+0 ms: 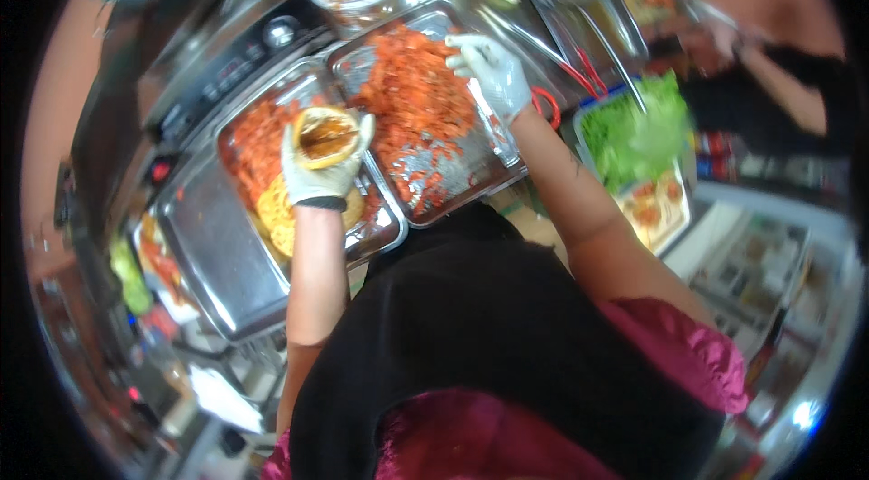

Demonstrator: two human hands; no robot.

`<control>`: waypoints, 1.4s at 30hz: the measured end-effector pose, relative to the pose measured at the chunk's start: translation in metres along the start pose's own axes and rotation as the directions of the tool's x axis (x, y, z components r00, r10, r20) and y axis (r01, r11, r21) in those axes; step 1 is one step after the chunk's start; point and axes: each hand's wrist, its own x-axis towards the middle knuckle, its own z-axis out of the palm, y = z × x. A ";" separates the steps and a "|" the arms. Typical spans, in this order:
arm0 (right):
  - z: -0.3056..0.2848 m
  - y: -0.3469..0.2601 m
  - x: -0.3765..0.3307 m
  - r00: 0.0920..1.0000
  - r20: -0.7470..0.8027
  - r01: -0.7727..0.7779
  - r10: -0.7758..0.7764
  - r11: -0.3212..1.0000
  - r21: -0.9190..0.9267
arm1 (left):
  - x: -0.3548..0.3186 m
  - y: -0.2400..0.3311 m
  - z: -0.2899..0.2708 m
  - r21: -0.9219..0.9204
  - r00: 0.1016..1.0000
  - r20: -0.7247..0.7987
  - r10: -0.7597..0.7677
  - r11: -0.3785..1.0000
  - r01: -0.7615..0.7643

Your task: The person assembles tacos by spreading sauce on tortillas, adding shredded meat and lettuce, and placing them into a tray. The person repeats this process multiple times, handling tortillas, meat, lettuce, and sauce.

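I held a small bun [324, 136] in my left hand [321, 174]. It sat open in my palm, over the left tray [385, 236], and I saw brown sauce inside it. My gloved fingers curled up around its sides like a cup.

My right hand [493, 73] was down in the right tray [507, 163], on the heap of red bits [412, 91]. Its fingers were bent over the bits. I could not tell if they had shut on any.

The bun looked soft and light. I think a hard squeeze would squash it or push the sauce out. So the best hold was from below, with the open side up.

The red bits looked small, wet and loose. I think they would slip and drop, so a pinch with all my fingertips would work best.

Yellow slices [276, 209] lay in the left tray under my wrist. Green leaves [634, 132] were off to my right.
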 end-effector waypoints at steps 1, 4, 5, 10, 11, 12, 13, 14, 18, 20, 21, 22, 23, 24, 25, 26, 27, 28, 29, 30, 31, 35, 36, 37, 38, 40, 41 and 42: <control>-0.020 0.001 -0.025 0.999 -0.024 0.033 -0.035 0.995 -0.091 | 0.000 0.000 -0.002 0.003 0.998 0.046 -0.034 0.999 0.034; -0.089 -0.003 -0.084 0.967 -0.251 0.018 -0.053 0.990 -0.139 | 0.011 0.000 -0.010 0.020 0.995 0.017 -0.094 0.995 0.093; -0.119 -0.006 -0.098 0.927 -0.372 -0.020 -0.045 0.986 -0.168 | 0.017 -0.002 -0.011 0.018 0.993 -0.003 -0.116 0.993 0.116; -0.304 0.061 -0.144 0.645 -0.764 -0.549 0.001 0.696 -0.462 | 0.031 -0.013 -0.009 0.121 0.993 -0.049 -0.108 0.986 0.113; -0.311 0.056 -0.154 0.609 -0.783 -0.708 0.124 0.529 -0.467 | 0.031 -0.015 -0.007 0.177 0.996 -0.037 -0.082 0.980 0.087; -0.308 0.063 -0.158 0.613 -0.781 -0.742 0.120 0.427 -0.517 | 0.029 -0.018 -0.005 0.204 0.996 -0.028 -0.084 0.975 0.088; -0.300 0.064 -0.156 0.620 -0.776 -0.763 0.114 0.319 -0.562 | 0.027 -0.020 -0.002 0.228 0.996 -0.018 -0.085 0.970 0.087; -0.291 0.063 -0.153 0.628 -0.771 -0.773 0.108 0.205 -0.601 | 0.023 -0.025 0.005 0.250 0.996 -0.010 -0.089 0.964 0.089; -0.284 0.080 -0.146 0.650 -0.759 -0.750 0.027 0.186 -0.635 | 0.022 -0.036 0.007 0.440 0.994 0.024 -0.111 0.893 0.089; -0.299 0.087 -0.156 0.643 -0.722 -0.621 -0.256 0.377 -0.687 | 0.024 -0.031 -0.001 0.492 0.983 0.105 -0.151 0.867 0.080; -0.315 0.091 -0.163 0.617 -0.695 -0.539 -0.371 0.445 -0.715 | 0.026 -0.029 -0.004 0.490 0.984 0.108 -0.144 0.869 0.073; -0.309 0.076 -0.169 0.528 -0.804 -0.495 -0.275 0.669 -0.554 | 0.026 -0.030 -0.005 0.487 0.984 0.111 -0.137 0.871 0.067; -0.316 0.080 -0.174 0.503 -0.859 -0.449 -0.091 0.822 -0.350 | 0.025 -0.030 -0.006 0.410 0.990 0.081 -0.114 0.909 0.071; -0.326 0.085 -0.183 0.490 -0.866 -0.392 0.102 0.913 -0.115 | 0.024 -0.030 -0.007 0.370 0.993 0.051 -0.105 0.926 0.079; -0.338 0.086 -0.193 0.481 -0.876 -0.400 0.037 0.898 -0.182 | 0.022 -0.033 -0.006 0.327 0.994 0.020 -0.104 0.941 0.092; -0.324 0.070 -0.192 0.431 -0.899 -0.330 0.072 0.941 -0.083 | 0.017 -0.034 -0.006 0.323 0.996 -0.005 -0.093 0.942 0.090; -0.313 0.050 -0.190 0.458 -0.884 -0.288 0.098 0.957 -0.043 | 0.015 -0.034 -0.005 0.309 0.996 -0.028 -0.086 0.947 0.090; -0.302 0.030 -0.192 0.474 -0.872 -0.253 0.122 0.968 -0.002 | 0.014 -0.034 -0.004 0.294 0.995 -0.054 -0.088 0.951 0.100; -0.293 0.021 -0.190 0.497 -0.861 -0.100 0.110 0.993 0.069 | 0.013 -0.034 -0.003 0.279 0.993 -0.079 -0.089 0.954 0.107; -0.284 0.013 -0.187 0.512 -0.853 -0.042 0.099 0.995 0.091 | 0.014 -0.033 -0.005 0.266 0.992 -0.083 -0.096 0.957 0.115; -0.268 0.002 -0.180 0.533 -0.842 0.020 0.085 0.993 0.113 | 0.015 -0.035 -0.007 0.267 0.992 -0.070 -0.108 0.956 0.123; -0.171 -0.048 -0.145 0.658 -0.751 0.187 0.057 0.953 0.236 | 0.010 -0.056 0.000 0.257 0.984 0.029 -0.175 0.953 0.162; -0.141 -0.058 -0.135 0.695 -0.718 0.240 0.040 0.928 0.285 | 0.015 -0.059 -0.001 0.211 0.971 0.073 -0.228 0.955 0.208; -0.113 -0.066 -0.129 0.768 -0.640 0.249 -0.024 0.932 0.264 | 0.021 -0.063 -0.003 0.165 0.952 0.120 -0.281 0.951 0.260; -0.089 -0.073 -0.124 0.826 -0.558 0.262 -0.083 0.932 0.249 | 0.023 -0.068 0.003 0.153 0.946 0.110 -0.306 0.945 0.288; -0.035 -0.078 -0.117 0.850 -0.489 0.258 -0.197 0.964 0.060 | 0.021 -0.082 0.021 0.176 0.957 0.033 -0.287 0.945 0.277; -0.011 -0.073 -0.116 0.856 -0.416 0.336 -0.307 0.942 -0.003 | 0.021 -0.086 0.025 0.169 0.950 0.052 -0.308 0.940 0.296; 0.009 -0.065 -0.114 0.847 -0.336 0.420 -0.412 0.906 -0.052 | 0.020 -0.086 0.025 0.166 0.943 0.072 -0.324 0.936 0.309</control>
